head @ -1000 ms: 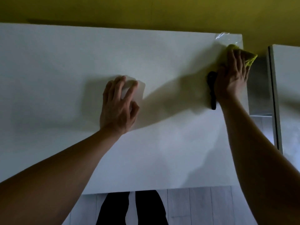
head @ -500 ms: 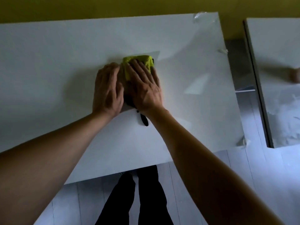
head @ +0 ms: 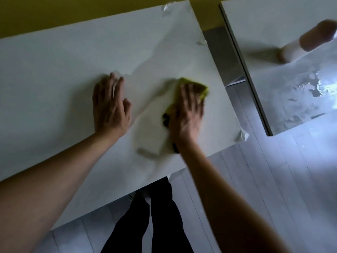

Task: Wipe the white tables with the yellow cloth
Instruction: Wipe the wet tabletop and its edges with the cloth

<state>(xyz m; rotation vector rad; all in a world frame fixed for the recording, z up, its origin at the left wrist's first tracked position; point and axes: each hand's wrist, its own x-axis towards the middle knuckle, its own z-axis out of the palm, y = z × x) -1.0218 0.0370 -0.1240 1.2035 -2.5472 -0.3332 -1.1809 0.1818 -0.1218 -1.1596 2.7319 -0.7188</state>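
Two counters to wipe: right hand (head: 187,112) presses cloth (head: 196,87) flat mid-counter (head: 54,70), left hand (head: 109,106) spread flat beside; second counter (head: 273,24) probably untouched.

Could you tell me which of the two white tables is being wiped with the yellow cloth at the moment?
The larger table directly in front of the person: the right hand presses the yellow cloth on it. The other table, across the gap, carries no cloth.

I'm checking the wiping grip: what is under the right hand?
The yellow cloth lies under the right hand, flat on the white table. Its far edge and a dark part by the thumb show; the rest is covered by the palm and fingers.
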